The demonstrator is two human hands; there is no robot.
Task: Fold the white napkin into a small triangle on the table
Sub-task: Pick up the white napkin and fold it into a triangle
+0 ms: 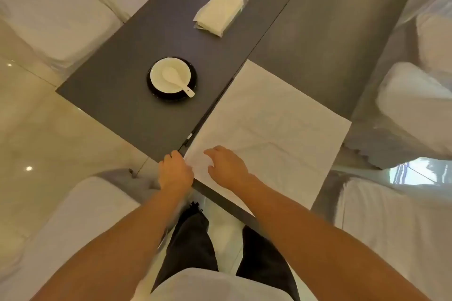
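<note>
A large white napkin [276, 127] lies spread flat and square on the dark grey table [127, 95], reaching to the near edge. My left hand [175, 171] is at the napkin's near left corner by the table's edge, its fingers curled over that corner. My right hand [227, 166] rests on the napkin just to the right of it, fingers spread and palm down. Creases run across the cloth from older folds.
A white bowl with a white spoon [177, 80] sits on a black saucer [189, 91] left of the napkin. A wrapped stack of white napkins [220, 12] lies farther back. White-covered chairs [56, 14] stand around the table.
</note>
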